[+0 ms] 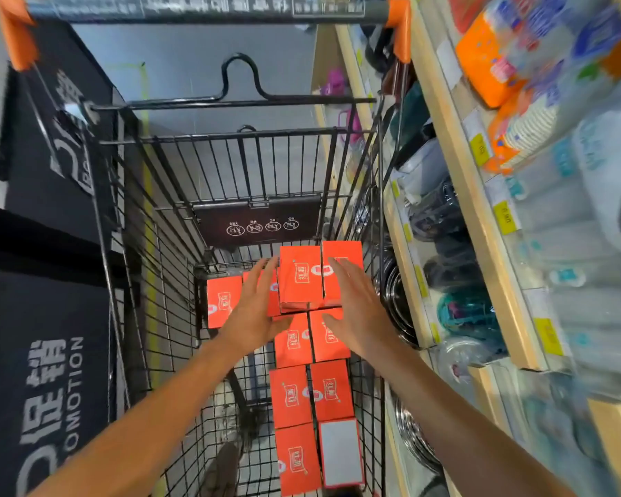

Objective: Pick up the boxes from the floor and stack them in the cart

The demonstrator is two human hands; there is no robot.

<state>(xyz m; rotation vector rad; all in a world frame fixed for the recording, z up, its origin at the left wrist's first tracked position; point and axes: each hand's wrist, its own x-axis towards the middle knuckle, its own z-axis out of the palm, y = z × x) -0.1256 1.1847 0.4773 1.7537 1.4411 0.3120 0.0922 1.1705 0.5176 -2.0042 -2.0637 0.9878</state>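
Ten orange boxes in one wire cart: nine showing printed orange faces, one showing a blank white face. Two bare hands: left, right.

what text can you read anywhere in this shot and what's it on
"OMOTION", cut off at its start, beside large Chinese characters: black banner left of the cart.
"NO" above crossed-out icons, printed upside down: dark flap at the cart end.
White logo on the red boxes: too small to read.
Yellow price tags on the shelf edge: blurred.
Print on the cart handle: blurred.
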